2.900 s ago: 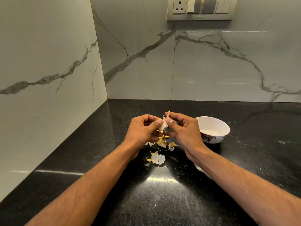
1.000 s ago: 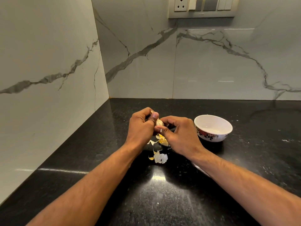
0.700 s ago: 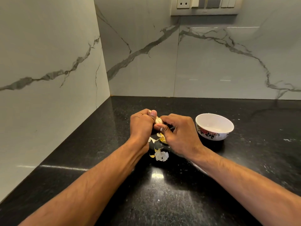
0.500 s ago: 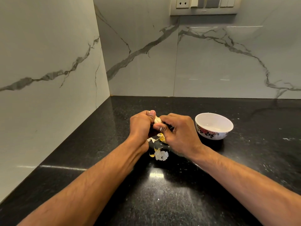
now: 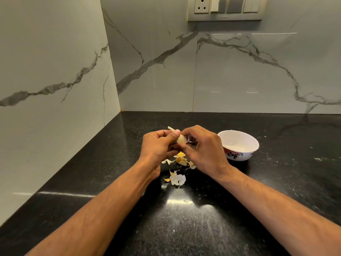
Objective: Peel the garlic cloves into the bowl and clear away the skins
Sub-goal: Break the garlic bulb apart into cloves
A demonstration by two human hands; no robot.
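A pale garlic clove [image 5: 181,139] is held above the black counter between both hands. My left hand [image 5: 159,145] grips it with thumb on top, and a strip of skin [image 5: 171,128] sticks out past the fingers. My right hand [image 5: 203,148] pinches the clove's right side. Below the hands lie loose skins and cloves [image 5: 181,159] on the counter, with a larger white skin piece [image 5: 177,179] nearer to me. A white bowl with a red flower pattern [image 5: 248,156] stands just right of my right hand; its inside looks empty.
The black granite counter [image 5: 184,218] meets marble walls at the left and back, forming a corner at the far left. A socket and switch panel [image 5: 225,9] is high on the back wall.
Both hands have stayed together on the clove, lifting slightly. The long skin strip that my right hand pulled up earlier is gone, and more bare clove shows between the fingers.
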